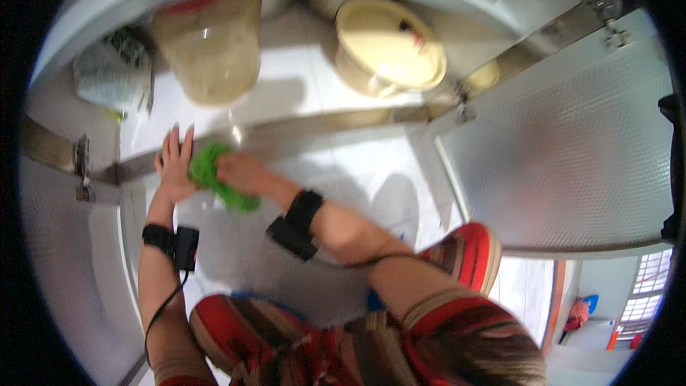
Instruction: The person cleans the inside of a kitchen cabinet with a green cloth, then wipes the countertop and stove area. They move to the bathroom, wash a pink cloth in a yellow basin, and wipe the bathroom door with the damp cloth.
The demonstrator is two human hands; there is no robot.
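Note:
My right hand (241, 172) grips a bunched green cloth (211, 169) at the metal front edge (278, 131) of a low cabinet. The cloth's lower end trails over the grey floor area below that edge. Beside it, to the left, my left hand (176, 169) lies flat with its fingers spread, the fingertips over the cabinet's edge. Nothing is seen in the left hand, whose palm is hidden. Each wrist wears a black strap with a small black box.
Inside the cabinet stand a cream tub (391, 48), a translucent beige container (214, 53) and a plastic bag (115, 75). Textured glass doors hang open at right (563, 145) and left (69, 257), with metal hinges near the cabinet's edge. My knees are close below.

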